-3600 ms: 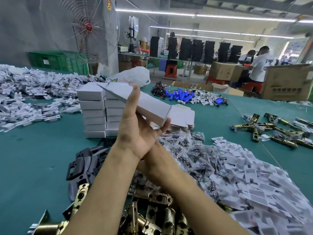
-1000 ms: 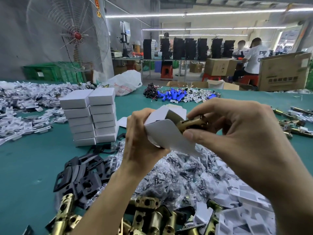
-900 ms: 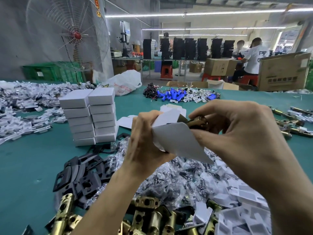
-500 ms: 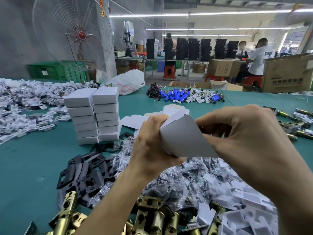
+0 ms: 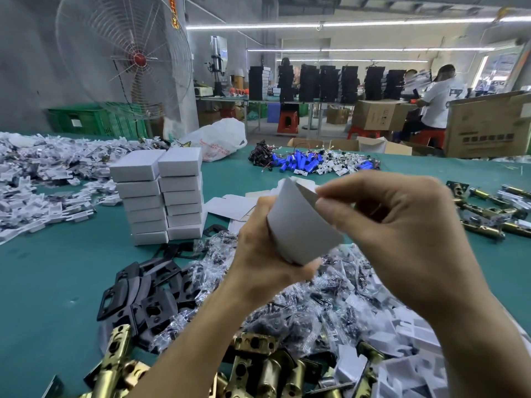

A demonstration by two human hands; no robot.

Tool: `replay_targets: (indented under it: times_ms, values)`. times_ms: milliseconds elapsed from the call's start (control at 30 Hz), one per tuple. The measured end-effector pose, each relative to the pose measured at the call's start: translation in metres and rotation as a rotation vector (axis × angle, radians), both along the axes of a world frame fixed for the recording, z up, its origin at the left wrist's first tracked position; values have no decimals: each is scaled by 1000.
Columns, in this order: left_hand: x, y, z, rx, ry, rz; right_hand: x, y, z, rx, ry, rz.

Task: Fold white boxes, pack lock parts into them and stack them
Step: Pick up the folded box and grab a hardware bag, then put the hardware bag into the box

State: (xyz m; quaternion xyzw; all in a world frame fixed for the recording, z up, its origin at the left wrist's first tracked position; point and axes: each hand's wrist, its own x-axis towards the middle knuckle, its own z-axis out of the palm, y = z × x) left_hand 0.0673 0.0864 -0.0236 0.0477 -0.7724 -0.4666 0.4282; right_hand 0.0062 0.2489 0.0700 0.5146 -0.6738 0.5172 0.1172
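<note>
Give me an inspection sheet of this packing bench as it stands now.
Surface: green table, mostly covered.
Job's things: white box held in the air; two stacks of closed boxes; flat box blanks; brass latches; black plates; bagged screws.
Clutter: white plastic parts, blue cylinders.
Hands: left hand grips the box; right hand pinches its top flap.
Cables: thin wires among the blue cylinders.
Surroundings: fan, cartons, seated worker.

Bright ceiling strip lights, soft shadows, wide-angle bending at edges, slight motion blur
</note>
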Motion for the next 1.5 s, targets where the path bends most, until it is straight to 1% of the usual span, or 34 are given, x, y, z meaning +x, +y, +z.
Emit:
replay_targets:
  times_ms: [67, 100, 167, 267, 367, 467, 600, 733, 900, 1067, 1167, 1300, 1400, 1500]
  values:
    - [0, -2, 2, 99, 18, -61, -5, 0, -1, -99, -76, -30]
    - [0, -3, 2, 119, 35, -87, -8, 0, -2, -80, -123, -17]
    - [2, -2, 5, 141, 60, -133, -13, -7, -8, 45, -203, 67]
    - [4, 1, 7, 164, 42, -208, -12, -23, -25, 249, -248, 217]
    - [3, 5, 8, 185, 40, -159, -11, -34, -37, 295, -282, 275]
    - [3, 4, 10, 216, 84, -101, -13, -39, -43, 279, -327, 313]
    - [1, -2, 11, 317, 185, -94, -8, -43, -45, 233, -336, 387]
    - [2, -2, 13, 417, 265, -94, -4, -46, -47, 293, -296, 371]
    - [4, -4, 14, 475, 249, -82, -2, -46, -48, 298, -283, 329]
    - [1, -4, 11, 581, 184, -161, -6, -49, -55, 293, -330, 260]
    - [-1, -3, 9, 654, 150, -214, -10, -48, -55, 314, -286, 244]
    - [0, -1, 8, 705, 182, -273, -14, -47, -53, 355, -287, 298]
    - [2, 0, 11, 675, 193, -323, -14, -46, -53, 346, -364, 394]
    - [5, 0, 14, 647, 193, -306, -17, -40, -48, 359, -404, 442]
